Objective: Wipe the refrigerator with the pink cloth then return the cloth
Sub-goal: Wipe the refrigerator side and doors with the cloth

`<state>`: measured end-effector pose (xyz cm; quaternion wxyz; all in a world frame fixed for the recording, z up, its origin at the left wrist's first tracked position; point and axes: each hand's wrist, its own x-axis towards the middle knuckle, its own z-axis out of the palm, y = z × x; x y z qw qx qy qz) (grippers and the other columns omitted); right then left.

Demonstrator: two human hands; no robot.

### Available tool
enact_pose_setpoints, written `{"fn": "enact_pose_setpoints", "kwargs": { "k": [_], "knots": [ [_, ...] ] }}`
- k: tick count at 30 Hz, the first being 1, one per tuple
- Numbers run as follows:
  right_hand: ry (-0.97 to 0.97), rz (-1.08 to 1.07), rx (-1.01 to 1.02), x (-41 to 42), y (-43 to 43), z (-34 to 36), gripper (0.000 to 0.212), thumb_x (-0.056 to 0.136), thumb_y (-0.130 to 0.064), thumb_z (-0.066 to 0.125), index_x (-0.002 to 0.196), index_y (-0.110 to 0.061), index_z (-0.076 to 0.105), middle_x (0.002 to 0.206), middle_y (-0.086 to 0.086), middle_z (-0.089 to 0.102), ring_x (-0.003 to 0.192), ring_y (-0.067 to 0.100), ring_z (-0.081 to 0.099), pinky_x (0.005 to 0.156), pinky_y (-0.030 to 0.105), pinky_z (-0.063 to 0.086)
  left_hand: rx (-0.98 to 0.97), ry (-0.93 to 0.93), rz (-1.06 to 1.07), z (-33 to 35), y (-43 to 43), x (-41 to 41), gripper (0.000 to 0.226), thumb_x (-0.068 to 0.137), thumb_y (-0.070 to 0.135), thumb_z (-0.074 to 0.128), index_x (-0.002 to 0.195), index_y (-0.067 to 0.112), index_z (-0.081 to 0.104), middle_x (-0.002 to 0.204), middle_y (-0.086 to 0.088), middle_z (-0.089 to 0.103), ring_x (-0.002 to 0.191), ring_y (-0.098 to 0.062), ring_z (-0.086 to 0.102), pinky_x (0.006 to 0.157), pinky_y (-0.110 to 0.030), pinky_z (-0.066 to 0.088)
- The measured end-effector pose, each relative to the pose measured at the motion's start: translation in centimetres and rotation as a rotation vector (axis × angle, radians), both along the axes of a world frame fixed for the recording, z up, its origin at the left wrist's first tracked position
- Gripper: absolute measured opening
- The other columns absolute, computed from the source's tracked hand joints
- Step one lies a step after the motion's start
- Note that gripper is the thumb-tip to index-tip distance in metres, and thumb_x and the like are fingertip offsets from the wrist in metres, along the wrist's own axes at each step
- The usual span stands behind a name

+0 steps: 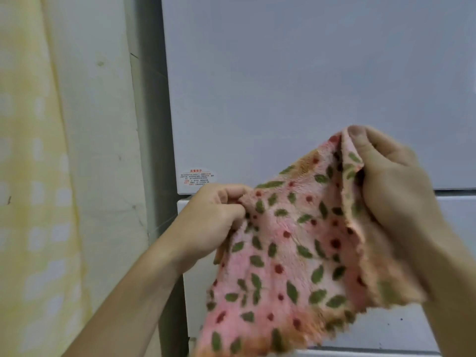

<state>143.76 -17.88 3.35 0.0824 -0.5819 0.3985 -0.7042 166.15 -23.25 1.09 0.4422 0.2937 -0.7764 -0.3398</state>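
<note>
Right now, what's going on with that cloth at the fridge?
A person holds the pink cloth spread between both hands in front of the refrigerator. The left hand pinches one upper corner, the right hand the other, held higher. The cloth hangs free and isn't pressed against the door.

White refrigerator front fills view; small red-printed label stuck at upper door's lower left corner, just above seam with lower door.
</note>
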Motion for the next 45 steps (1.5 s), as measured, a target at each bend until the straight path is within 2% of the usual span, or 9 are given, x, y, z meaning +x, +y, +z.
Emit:
{"fn": "enact_pose_setpoints", "kwargs": {
  "k": [4, 9, 13, 18, 23, 29, 39, 42, 45],
  "knots": [
    [-0.080, 0.155, 0.133, 0.2, 0.5, 0.4, 0.046, 0.108, -0.038, 0.052, 0.073, -0.036, 0.080, 0.085, -0.005, 0.078, 0.087, 0.014, 0.074, 0.096, 0.044, 0.057, 0.027, -0.061, -0.066, 1.3, 1.1, 0.2, 0.048, 0.091, -0.008, 0.036, 0.059, 0.011, 0.066, 0.069, -0.003, 0.062, 0.077, -0.011, 0.059, 0.060, -0.016, 0.043],
    [-0.070, 0.141, 0.296, 0.6, -0.5, 0.1, 0.052, 0.109, -0.042, 0.049, 0.065, -0.028, 0.073, 0.056, -0.004, 0.060, 0.048, 0.015, 0.052, 0.051, 0.027, 0.037, -0.020, -0.136, -0.072, 1.5, 0.5, 0.5, 0.020, 0.098, 0.030, 0.069, 0.096, 0.012, 0.078, 0.095, 0.007, 0.079, 0.091, -0.011, 0.075, 0.084, -0.022, 0.053],
    [0.142, 0.066, 0.029, 0.6, -1.2, -1.8, 0.040, 0.108, -0.048, 0.048, 0.093, -0.022, 0.073, 0.090, -0.005, 0.079, 0.086, 0.010, 0.074, 0.084, 0.031, 0.054, -0.079, -0.181, 0.013, 1.3, 0.1, -0.2, 0.029, 0.102, 0.039, 0.060, 0.102, 0.019, 0.081, 0.095, -0.002, 0.081, 0.095, -0.016, 0.077, 0.094, -0.038, 0.060],
    [0.666, 0.424, 0.436, 1.6, -2.0, -3.9, 0.033, 0.087, -0.043, 0.082, 0.115, -0.036, 0.066, 0.104, -0.017, 0.076, 0.098, 0.002, 0.072, 0.088, 0.029, 0.058, -0.125, -0.311, -0.018, 2.0, -0.1, -0.5, 0.037, 0.103, 0.046, 0.054, 0.101, 0.019, 0.079, 0.097, 0.001, 0.081, 0.095, -0.015, 0.077, 0.092, -0.038, 0.060],
    [0.437, 0.466, 0.404, -0.6, -2.5, -3.2, 0.025, 0.080, -0.026, 0.085, 0.104, -0.027, 0.076, 0.103, -0.003, 0.079, 0.100, 0.022, 0.076, 0.099, 0.047, 0.057, 0.008, -0.454, -0.024, 2.5, -0.7, 1.3, 0.037, 0.081, 0.065, 0.066, 0.085, 0.031, 0.081, 0.077, 0.013, 0.076, 0.072, -0.004, 0.072, 0.074, -0.020, 0.053],
    [0.459, -0.174, -0.028, 1.4, -2.9, -4.2, 0.025, 0.075, -0.032, 0.089, 0.093, -0.035, 0.071, 0.073, -0.010, 0.063, 0.071, 0.008, 0.062, 0.066, 0.019, 0.049, 0.079, -0.351, -0.109, 2.4, -1.5, 1.2, 0.024, 0.093, 0.046, 0.066, 0.088, 0.027, 0.080, 0.093, 0.002, 0.079, 0.090, -0.009, 0.074, 0.088, -0.027, 0.053],
    [0.476, -0.430, -0.182, 2.9, -2.4, -7.6, 0.041, 0.102, -0.045, 0.061, 0.067, -0.027, 0.048, 0.045, -0.015, 0.048, 0.038, 0.008, 0.047, 0.040, 0.020, 0.034, 0.171, 0.157, -0.020, 1.8, -1.4, -0.4, 0.040, 0.102, 0.037, 0.055, 0.113, 0.002, 0.070, 0.109, -0.009, 0.079, 0.100, -0.025, 0.077, 0.088, -0.033, 0.061],
    [0.432, -0.209, 0.209, 3.4, -0.8, -8.1, 0.079, 0.101, -0.065, 0.023, 0.045, -0.011, 0.037, 0.036, -0.002, 0.042, 0.034, 0.018, 0.041, 0.041, 0.026, 0.034, 0.158, 0.252, 0.008, 1.8, -0.9, -0.4, 0.034, 0.106, 0.034, 0.052, 0.111, 0.004, 0.067, 0.098, -0.008, 0.075, 0.091, -0.021, 0.074, 0.082, -0.030, 0.061],
    [0.375, 0.090, 0.589, 3.7, 0.3, -8.4, 0.101, 0.084, -0.078, 0.000, 0.063, -0.007, 0.070, 0.058, -0.001, 0.071, 0.054, 0.012, 0.069, 0.059, 0.016, 0.048, 0.149, 0.319, 0.018, 1.2, -0.1, -0.5, 0.025, 0.107, 0.031, 0.052, 0.108, 0.011, 0.067, 0.088, -0.001, 0.075, 0.083, -0.015, 0.075, 0.075, -0.025, 0.061]
  ]
}}
